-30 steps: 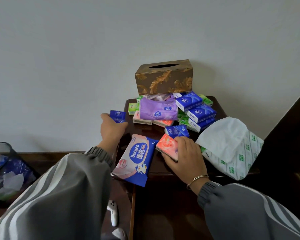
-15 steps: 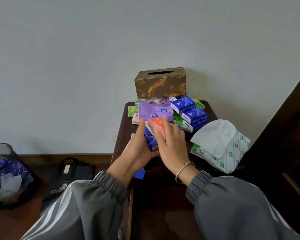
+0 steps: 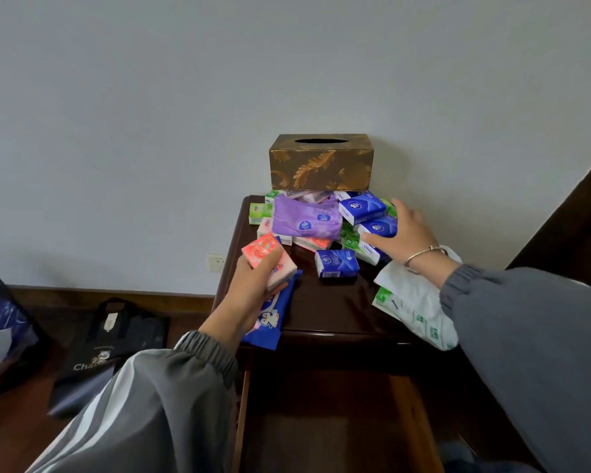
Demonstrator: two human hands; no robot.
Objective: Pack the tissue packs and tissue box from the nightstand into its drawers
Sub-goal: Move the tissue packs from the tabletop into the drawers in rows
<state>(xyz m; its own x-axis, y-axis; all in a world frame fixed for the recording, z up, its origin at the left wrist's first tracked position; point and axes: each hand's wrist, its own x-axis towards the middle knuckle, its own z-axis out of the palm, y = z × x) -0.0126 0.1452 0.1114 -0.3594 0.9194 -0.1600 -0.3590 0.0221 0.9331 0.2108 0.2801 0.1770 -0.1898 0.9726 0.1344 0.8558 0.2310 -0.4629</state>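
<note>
Pink pack is now sitting in the left hand alone, fingers curling round it, over the nightstand's front-left corner; half a second ago both hands were on it. Long axis running far-left to near-right, printed face up. Right hand is reaching, spread and unclenched, onto a blue pack in the pile, probably gathering more before loading the pulled-out drawer

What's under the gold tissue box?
The tissue box sits on packs: a purple pack, a blue pack and a green pack poke out below. The rest underneath is covered.
</note>
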